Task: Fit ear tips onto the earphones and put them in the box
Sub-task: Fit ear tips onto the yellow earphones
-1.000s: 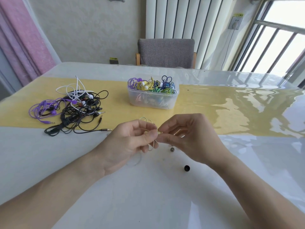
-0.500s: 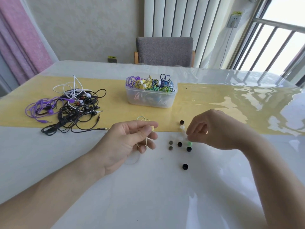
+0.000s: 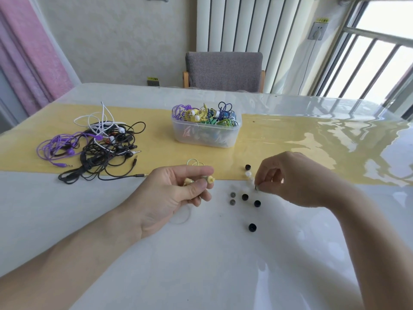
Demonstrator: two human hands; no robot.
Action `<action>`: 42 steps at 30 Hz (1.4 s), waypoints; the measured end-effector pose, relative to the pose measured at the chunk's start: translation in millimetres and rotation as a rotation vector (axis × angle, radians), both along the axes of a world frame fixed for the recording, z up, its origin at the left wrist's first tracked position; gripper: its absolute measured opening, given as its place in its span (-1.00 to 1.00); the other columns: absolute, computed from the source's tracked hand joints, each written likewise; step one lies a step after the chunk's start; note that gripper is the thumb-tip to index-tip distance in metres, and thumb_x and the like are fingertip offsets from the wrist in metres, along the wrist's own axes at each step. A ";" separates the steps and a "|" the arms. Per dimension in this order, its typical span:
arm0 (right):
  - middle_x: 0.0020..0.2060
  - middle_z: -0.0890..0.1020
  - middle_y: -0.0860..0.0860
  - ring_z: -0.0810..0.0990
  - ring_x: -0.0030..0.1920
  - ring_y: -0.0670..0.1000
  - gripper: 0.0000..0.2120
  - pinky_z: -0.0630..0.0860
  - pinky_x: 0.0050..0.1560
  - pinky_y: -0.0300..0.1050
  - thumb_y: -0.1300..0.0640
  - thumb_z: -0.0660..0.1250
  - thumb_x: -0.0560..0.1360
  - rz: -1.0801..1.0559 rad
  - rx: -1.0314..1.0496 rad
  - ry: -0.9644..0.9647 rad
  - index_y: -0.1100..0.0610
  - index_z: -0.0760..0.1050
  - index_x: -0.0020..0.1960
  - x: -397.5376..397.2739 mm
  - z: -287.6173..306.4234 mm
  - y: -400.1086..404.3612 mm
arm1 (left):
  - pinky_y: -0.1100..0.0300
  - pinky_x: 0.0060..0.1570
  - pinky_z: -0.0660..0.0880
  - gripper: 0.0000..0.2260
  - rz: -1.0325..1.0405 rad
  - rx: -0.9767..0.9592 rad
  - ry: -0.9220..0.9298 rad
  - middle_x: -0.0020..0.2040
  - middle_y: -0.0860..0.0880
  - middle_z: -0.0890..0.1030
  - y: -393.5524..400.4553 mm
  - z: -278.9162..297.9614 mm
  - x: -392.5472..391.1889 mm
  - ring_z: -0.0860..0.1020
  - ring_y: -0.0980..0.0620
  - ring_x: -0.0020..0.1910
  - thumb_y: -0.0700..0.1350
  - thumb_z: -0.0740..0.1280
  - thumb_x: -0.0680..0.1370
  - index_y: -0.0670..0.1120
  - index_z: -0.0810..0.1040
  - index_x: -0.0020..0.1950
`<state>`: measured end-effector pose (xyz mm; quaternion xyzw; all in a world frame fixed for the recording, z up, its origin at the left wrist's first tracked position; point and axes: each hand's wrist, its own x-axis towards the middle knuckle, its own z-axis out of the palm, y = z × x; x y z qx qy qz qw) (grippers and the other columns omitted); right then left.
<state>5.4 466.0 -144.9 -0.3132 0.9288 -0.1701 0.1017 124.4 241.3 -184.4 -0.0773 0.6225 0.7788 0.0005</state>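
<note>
My left hand (image 3: 178,193) holds a pale yellow earphone (image 3: 210,180) between thumb and fingers, its thin cable looping above and below the hand. My right hand (image 3: 290,177) is curled over the loose ear tips (image 3: 245,197) on the white table, its fingertips pinching a small tip at the table surface. Several black, grey and white tips lie between the hands. The clear plastic box (image 3: 206,135), stuffed with coloured earphones, stands behind on the yellow runner.
A tangle of black, white and purple earphones (image 3: 96,146) lies at the left on the yellow runner (image 3: 290,139). A lone black tip (image 3: 252,227) sits nearer me. A grey chair (image 3: 223,70) stands beyond the glossy table's far edge.
My right hand left the earphone held by the left hand and moved right and down onto the loose ear tips. The left hand stays put with the earphone.
</note>
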 end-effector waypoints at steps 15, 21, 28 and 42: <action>-0.31 0.72 0.07 0.71 -0.32 0.06 -0.93 0.62 -0.30 -0.12 0.19 0.51 0.46 0.062 -0.739 -0.345 0.19 0.68 -0.11 37.0 -13.9 -42.6 | 0.25 -0.26 0.53 -0.74 0.159 -0.048 0.142 -0.26 -0.14 0.66 8.3 -1.0 0.8 0.60 0.01 -0.32 -0.17 0.45 0.33 -0.19 0.66 0.00; -0.30 0.71 0.17 0.70 -0.31 0.15 -0.82 0.68 -0.16 0.08 0.13 0.51 0.38 0.049 -0.886 -0.422 0.24 0.67 -0.11 37.4 -16.4 -45.0 | 0.24 -0.27 0.53 -0.79 0.177 -0.192 0.242 -0.27 -0.14 0.68 7.0 -0.1 2.6 0.62 -0.01 -0.31 -0.19 0.46 0.37 -0.18 0.67 0.00; -0.24 0.72 0.10 0.69 -0.25 0.09 -0.82 0.62 -0.12 -0.12 0.20 0.44 0.40 0.109 -0.953 -0.547 0.19 0.69 -0.01 33.9 -18.3 -43.0 | 0.27 -0.28 0.53 -0.86 0.213 -0.288 0.330 -0.28 -0.17 0.68 6.8 2.5 4.7 0.59 0.05 -0.39 -0.31 0.44 0.44 -0.17 0.67 -0.02; -0.27 0.69 0.15 0.68 -0.30 0.02 -0.89 0.60 -0.21 -0.20 0.24 0.41 0.37 0.101 -1.013 -0.875 0.21 0.68 -0.14 32.7 -20.9 -45.8 | 0.23 -0.22 0.55 -0.80 0.096 -0.184 0.315 -0.26 -0.17 0.68 5.9 2.0 5.9 0.62 -0.05 -0.27 -0.21 0.45 0.37 -0.20 0.66 -0.02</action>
